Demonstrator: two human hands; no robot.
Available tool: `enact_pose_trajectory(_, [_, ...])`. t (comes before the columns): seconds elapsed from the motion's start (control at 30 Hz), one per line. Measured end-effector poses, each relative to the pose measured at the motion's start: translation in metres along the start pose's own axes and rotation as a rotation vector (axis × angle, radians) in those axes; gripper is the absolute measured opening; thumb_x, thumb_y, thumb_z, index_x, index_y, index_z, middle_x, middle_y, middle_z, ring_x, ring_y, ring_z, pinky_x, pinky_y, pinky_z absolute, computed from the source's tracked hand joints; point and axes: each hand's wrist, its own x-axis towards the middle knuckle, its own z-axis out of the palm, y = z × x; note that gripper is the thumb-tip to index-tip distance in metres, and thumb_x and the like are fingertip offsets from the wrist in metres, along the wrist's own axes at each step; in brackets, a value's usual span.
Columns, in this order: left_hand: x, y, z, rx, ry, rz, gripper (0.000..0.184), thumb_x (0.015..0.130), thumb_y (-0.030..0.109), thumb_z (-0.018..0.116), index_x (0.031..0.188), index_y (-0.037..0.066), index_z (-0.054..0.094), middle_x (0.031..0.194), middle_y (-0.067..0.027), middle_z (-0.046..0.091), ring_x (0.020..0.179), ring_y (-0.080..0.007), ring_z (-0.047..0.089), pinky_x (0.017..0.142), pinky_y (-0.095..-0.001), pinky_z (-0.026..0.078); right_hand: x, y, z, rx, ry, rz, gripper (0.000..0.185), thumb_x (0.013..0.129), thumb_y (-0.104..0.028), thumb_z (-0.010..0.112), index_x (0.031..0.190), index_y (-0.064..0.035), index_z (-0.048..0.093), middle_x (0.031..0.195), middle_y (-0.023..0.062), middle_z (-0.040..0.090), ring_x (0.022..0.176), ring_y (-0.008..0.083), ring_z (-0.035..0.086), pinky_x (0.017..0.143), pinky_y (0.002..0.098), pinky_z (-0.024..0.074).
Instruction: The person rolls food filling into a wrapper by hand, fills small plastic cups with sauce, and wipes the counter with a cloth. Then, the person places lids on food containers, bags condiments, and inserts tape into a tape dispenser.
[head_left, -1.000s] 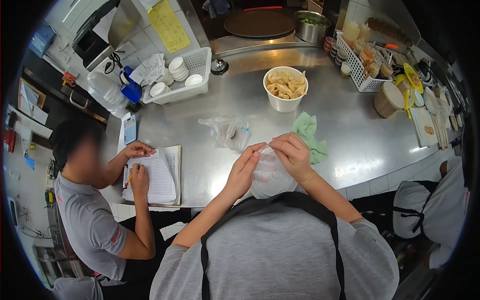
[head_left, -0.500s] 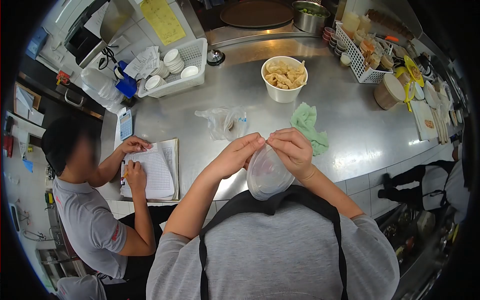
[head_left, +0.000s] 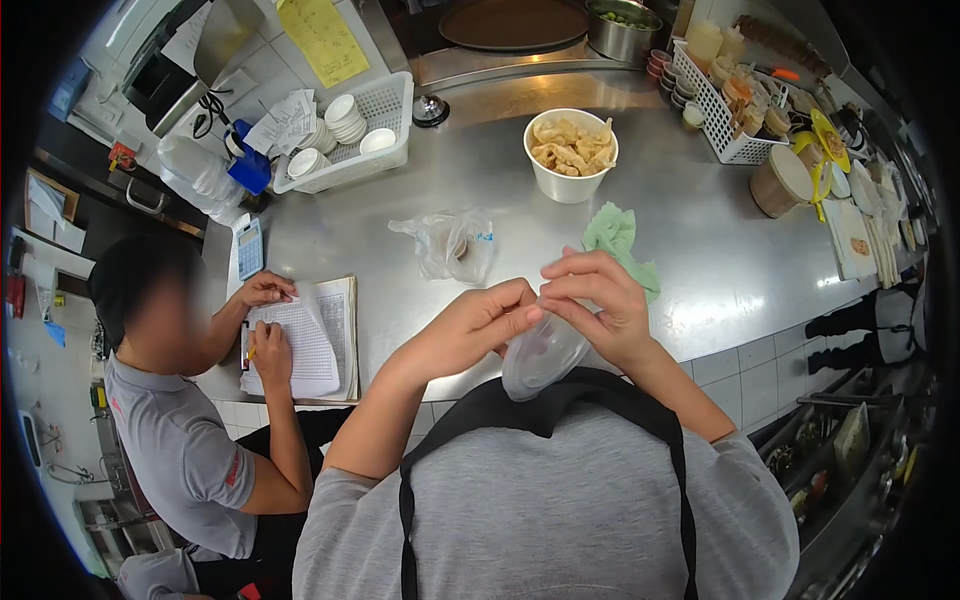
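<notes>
A round clear plastic lid (head_left: 540, 368), perhaps more than one stacked, is held tilted in front of my apron. My left hand (head_left: 478, 328) grips its upper left edge, thumb pressed over the rim. On the other side, my right hand (head_left: 608, 312) pinches the upper edge between thumb and fingers, its index finger raised a little. Beyond my hands stands a white paper tub (head_left: 568, 185) filled with fried golden pieces (head_left: 575, 148). A crumpled clear plastic bag (head_left: 448, 245) lies just past my left hand, and a green cloth (head_left: 612, 240) behind my right.
At left, a person (head_left: 180, 400) holds a pencil over a gridded notebook (head_left: 300, 345). A white basket (head_left: 400, 130) with small cups, a bell (head_left: 430, 110) and a calculator (head_left: 250, 250) stand nearby. Another basket (head_left: 735, 148) of sauces is at right.
My hands have shifted slightly downward and the lid has tipped flatter. My right fingers have spread and lifted. The person in the right background has moved farther away.
</notes>
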Motion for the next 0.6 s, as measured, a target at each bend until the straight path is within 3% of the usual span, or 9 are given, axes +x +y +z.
enact_pose_trajectory(0.03, [-0.002, 0.002, 0.005, -0.025, 0.029, 0.034, 0.029, 0.095, 0.036, 0.046, 0.087, 0.008, 0.05, 0.073, 0.0026, 0.049, 0.064, -0.0047, 0.048, 0.056, -0.021, 0.043, 0.0, -0.001, -0.003, -0.001, 0.0, 0.004, 0.012, 0.075, -0.006, 0.068, 0.087, -0.0041, 0.065, 0.085, 0.0055, 0.06, 0.079, 0.017, 0.058, 0.071, 0.0295, 0.0463])
enact_pose_trajectory(0.1, [-0.002, 0.001, 0.01, -0.08, 0.043, 0.065, 0.025, 0.094, 0.033, 0.047, 0.093, 0.008, 0.049, 0.079, 0.0022, 0.052, 0.066, -0.0061, 0.051, 0.059, -0.022, 0.046, 0.001, -0.001, -0.012, 0.124, -0.139, 0.256, 0.007, 0.077, -0.008, 0.067, 0.083, -0.0053, 0.065, 0.084, 0.0043, 0.059, 0.078, 0.0159, 0.056, 0.07, 0.0285, 0.0447])
enact_pose_trajectory(0.23, [0.006, -0.001, 0.007, -0.315, -0.001, -0.034, 0.023, 0.093, 0.031, 0.05, 0.092, 0.008, 0.051, 0.081, 0.002, 0.053, 0.072, -0.0065, 0.054, 0.064, -0.0219, 0.048, 0.01, 0.002, -0.032, 0.216, -0.28, 0.258, 0.007, 0.077, -0.011, 0.068, 0.079, -0.0061, 0.064, 0.081, 0.0028, 0.059, 0.076, 0.015, 0.055, 0.066, 0.0268, 0.0433])
enact_pose_trajectory(0.3, [0.011, -0.007, 0.001, -0.277, -0.174, -0.024, 0.024, 0.092, 0.032, 0.051, 0.09, 0.008, 0.054, 0.086, 0.002, 0.054, 0.079, -0.0063, 0.054, 0.068, -0.0223, 0.05, 0.016, -0.003, -0.036, 0.201, -0.427, 0.207, 0.01, 0.075, -0.014, 0.07, 0.078, -0.0067, 0.064, 0.079, 0.0013, 0.059, 0.074, 0.014, 0.055, 0.063, 0.0264, 0.0428])
enact_pose_trajectory(0.6, [0.01, 0.0, -0.008, -0.242, -0.275, -0.054, 0.021, 0.09, 0.028, 0.056, 0.086, 0.007, 0.057, 0.089, 0.0028, 0.052, 0.084, -0.006, 0.053, 0.072, -0.0237, 0.052, 0.019, -0.006, -0.034, 0.247, -0.469, 0.188, 0.012, 0.073, -0.015, 0.072, 0.077, -0.007, 0.064, 0.078, -0.0004, 0.059, 0.074, 0.0136, 0.054, 0.063, 0.0265, 0.0428])
